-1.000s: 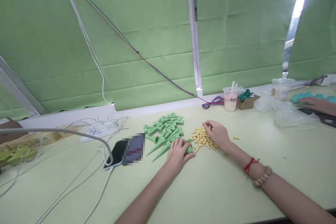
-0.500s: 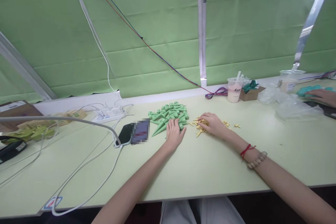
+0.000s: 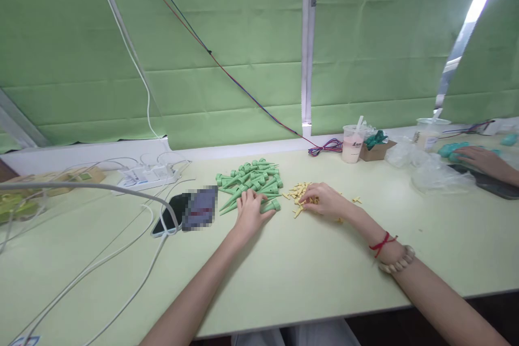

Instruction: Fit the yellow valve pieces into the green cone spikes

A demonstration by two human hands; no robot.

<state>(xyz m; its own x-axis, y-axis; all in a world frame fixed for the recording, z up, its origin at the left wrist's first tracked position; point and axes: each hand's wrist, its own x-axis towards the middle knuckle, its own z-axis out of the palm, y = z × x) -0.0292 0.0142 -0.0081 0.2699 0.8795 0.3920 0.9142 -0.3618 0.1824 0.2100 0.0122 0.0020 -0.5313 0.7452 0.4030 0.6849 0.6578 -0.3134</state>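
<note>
A heap of green plastic cones [image 3: 248,179] lies mid-table. My left hand [image 3: 248,213] rests on its near edge, fingers curled over one green cone [image 3: 271,206]. To the right is a scatter of small yellow plastic pieces [image 3: 295,192]. My right hand [image 3: 326,201] lies on them, fingertips pinched among the pieces; whether it holds one is hidden. A red string and a bead bracelet circle my right wrist.
A phone [image 3: 170,215] with a cable lies left of the cones, beyond it a white power strip [image 3: 146,175]. A pink drink cup [image 3: 350,142], a small cardboard box [image 3: 375,148] and plastic bags [image 3: 430,171] stand at the back right. Another person's hand [image 3: 482,160] works at the far right.
The view has shifted as my head moved. My left hand has slid along the near edge of the green cones and curled onto one. My right hand stays on the yellow pieces.
</note>
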